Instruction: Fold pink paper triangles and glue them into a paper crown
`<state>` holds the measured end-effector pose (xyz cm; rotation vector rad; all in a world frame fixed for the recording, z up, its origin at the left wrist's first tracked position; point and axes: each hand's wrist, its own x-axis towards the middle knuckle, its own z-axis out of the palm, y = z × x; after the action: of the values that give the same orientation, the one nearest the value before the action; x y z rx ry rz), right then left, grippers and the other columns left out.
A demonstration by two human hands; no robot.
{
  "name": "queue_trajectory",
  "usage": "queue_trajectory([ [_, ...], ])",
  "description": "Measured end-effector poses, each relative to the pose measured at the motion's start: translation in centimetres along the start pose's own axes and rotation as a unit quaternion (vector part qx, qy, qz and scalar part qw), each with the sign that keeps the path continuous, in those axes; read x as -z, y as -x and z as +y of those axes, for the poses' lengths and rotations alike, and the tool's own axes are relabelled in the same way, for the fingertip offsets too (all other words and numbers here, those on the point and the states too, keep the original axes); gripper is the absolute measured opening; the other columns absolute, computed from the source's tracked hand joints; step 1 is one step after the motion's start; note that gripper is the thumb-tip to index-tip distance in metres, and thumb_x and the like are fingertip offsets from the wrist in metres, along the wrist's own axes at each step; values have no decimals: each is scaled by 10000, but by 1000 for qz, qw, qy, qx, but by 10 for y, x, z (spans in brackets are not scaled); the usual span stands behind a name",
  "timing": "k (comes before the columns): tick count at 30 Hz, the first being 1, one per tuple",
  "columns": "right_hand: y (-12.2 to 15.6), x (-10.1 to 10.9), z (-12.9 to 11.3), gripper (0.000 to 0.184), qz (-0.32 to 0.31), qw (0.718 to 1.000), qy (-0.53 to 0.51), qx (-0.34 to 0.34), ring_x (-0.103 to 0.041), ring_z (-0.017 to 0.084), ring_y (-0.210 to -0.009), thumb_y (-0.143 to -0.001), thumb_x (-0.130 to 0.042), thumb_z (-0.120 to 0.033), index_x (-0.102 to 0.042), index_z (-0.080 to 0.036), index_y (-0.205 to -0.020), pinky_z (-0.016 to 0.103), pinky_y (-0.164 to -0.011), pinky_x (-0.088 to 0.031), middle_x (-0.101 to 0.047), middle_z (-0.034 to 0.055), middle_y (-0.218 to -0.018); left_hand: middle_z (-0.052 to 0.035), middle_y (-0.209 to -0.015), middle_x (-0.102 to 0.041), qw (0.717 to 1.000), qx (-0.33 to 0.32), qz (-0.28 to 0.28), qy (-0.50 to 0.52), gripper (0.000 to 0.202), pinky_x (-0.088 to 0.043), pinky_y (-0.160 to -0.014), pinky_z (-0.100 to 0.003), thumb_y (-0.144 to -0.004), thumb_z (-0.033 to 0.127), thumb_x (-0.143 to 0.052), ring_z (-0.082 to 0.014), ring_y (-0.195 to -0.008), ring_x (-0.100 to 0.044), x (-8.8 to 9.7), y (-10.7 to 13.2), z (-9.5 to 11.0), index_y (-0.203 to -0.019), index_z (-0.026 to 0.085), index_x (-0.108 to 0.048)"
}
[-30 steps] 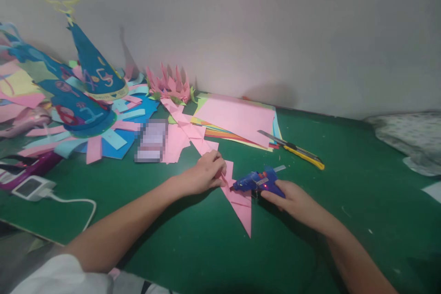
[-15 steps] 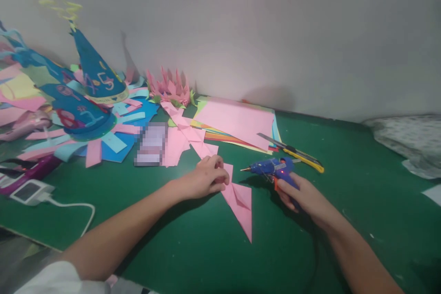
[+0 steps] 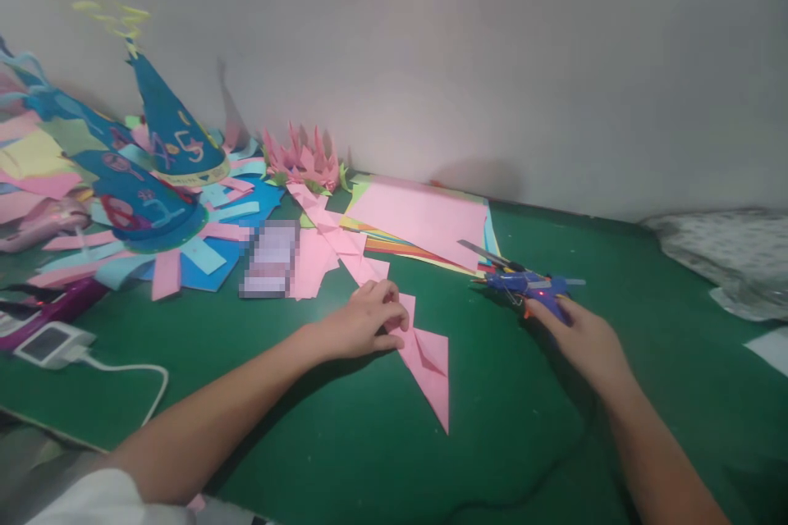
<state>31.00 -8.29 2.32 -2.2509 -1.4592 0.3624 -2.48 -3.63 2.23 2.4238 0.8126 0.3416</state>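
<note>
My left hand (image 3: 373, 318) rests on a strip of folded pink paper (image 3: 431, 357), its fingers curled and pressing the strip against the green table (image 3: 345, 443). The strip runs diagonally from the pink paper flower down to a pointed tip in front of me. In my right hand (image 3: 579, 336) is a blue hot glue gun (image 3: 523, 285), its small red light lit and its nozzle pointing left. A yellow utility knife (image 3: 486, 253) lies behind the glue gun, partly hidden by it.
Stacked coloured paper (image 3: 424, 217) lies against the wall. A pink paper flower (image 3: 303, 160) stands left of it. Further left are blue cone hats (image 3: 176, 127), a blurred phone (image 3: 269, 258) and a white device with a cable (image 3: 54, 344). Patterned fabric (image 3: 726, 250) sits at far right.
My right hand has moved the glue gun to the right and slightly back, away from the pink strip and over beside the utility knife. My left hand has stayed in place.
</note>
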Motion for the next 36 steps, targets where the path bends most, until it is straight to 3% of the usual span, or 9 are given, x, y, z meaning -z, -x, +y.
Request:
queue_trajectory([
  [7, -4, -6, 9, 488, 82, 996, -6, -35, -567, 250, -621, -583, -611, -621, -527, -184, -782, 304, -526, -374, -624, 91, -725, -51, -1039, -452, 1000, 2, 0, -9, 151, -382, -870, -347, -811, 313, -626, -203, -972, -425, -2, 0, -1, -918, 212, -595],
  [9, -6, -7, 11, 488, 94, 995, -2, -33, -572, 248, -639, -612, -605, -616, -500, -186, -816, 304, -529, -379, -624, 92, -761, -50, -1040, -455, 1000, 2, 2, -8, 156, -382, -871, -353, -812, 313, -625, -202, -967, -424, -3, 1, -1, -923, 210, -589],
  [13, -2, -1, 3, 362, 139, 983, 96, 73, -560, 282, -750, -780, -494, -536, -530, -178, -813, 366, -622, -403, -617, 128, -820, -50, -1043, -458, 1000, 6, 0, 0, 165, -377, -885, -370, -808, 304, -630, -205, -972, -421, -3, 1, -2, -933, 209, -582],
  [16, 17, -3, -24, 270, 186, 957, 105, 197, -542, 282, -834, -855, -451, -419, -569, -184, -790, 409, -744, -406, -608, 122, -824, -50, -1046, -457, 1000, 6, -4, 0, 163, -374, -891, -373, -807, 302, -631, -206, -979, -422, -2, 0, -1, -933, 212, -582],
  [18, 38, -12, -47, 232, 92, 947, 28, 306, -554, 238, -869, -901, -413, -329, -600, -201, -853, 387, -792, -425, -621, 98, -893, -50, -1047, -456, 1000, 5, -5, -4, 159, -373, -891, -372, -809, 298, -627, -208, -987, -423, -2, 0, -1, -936, 214, -580],
  [20, 59, -26, -68, 240, -9, 919, -18, 394, -559, 226, -928, -916, -406, -278, -630, -203, -961, 384, -819, -443, -621, 100, -985, -50, -1042, -455, 1000, 5, -5, -13, 160, -370, -893, -374, -812, 297, -622, -208, -989, -423, -2, 0, -1, -940, 213, -577],
  [23, 79, -46, -87, 243, -109, 885, -30, 451, -567, 192, -894, -921, -403, -195, -641, -197, -971, 344, -777, -475, -632, 81, -990, -50, -1039, -449, 1000, -2, -4, -22, 167, -363, -909, -377, -818, 307, -610, -210, -1010, -419, -1, 1, 0, -952, 215, -572],
  [30, 87, -59, -86, 238, -70, 858, 3, 509, -566, 197, -853, -920, -401, -145, -622, -151, -1008, 336, -730, -494, -638, 111, -977, -45, -1029, -444, 1000, 3, 4, -16, 161, -362, -910, -380, -796, 285, -607, -210, -1008, -417, -2, 1, 2, -936, 211, -573],
  [36, 94, -62, -92, 209, -55, 849, 61, 521, -532, 184, -729, -901, -413, -119, -620, -142, -918, 298, -626, -458, -599, 86, -821, -50, -1032, -453, 999, 28, 19, -26, 170, -374, -883, -382, -776, 324, -637, -217, -982, -416, -8, -1, 4, -885, 203, -589],
])
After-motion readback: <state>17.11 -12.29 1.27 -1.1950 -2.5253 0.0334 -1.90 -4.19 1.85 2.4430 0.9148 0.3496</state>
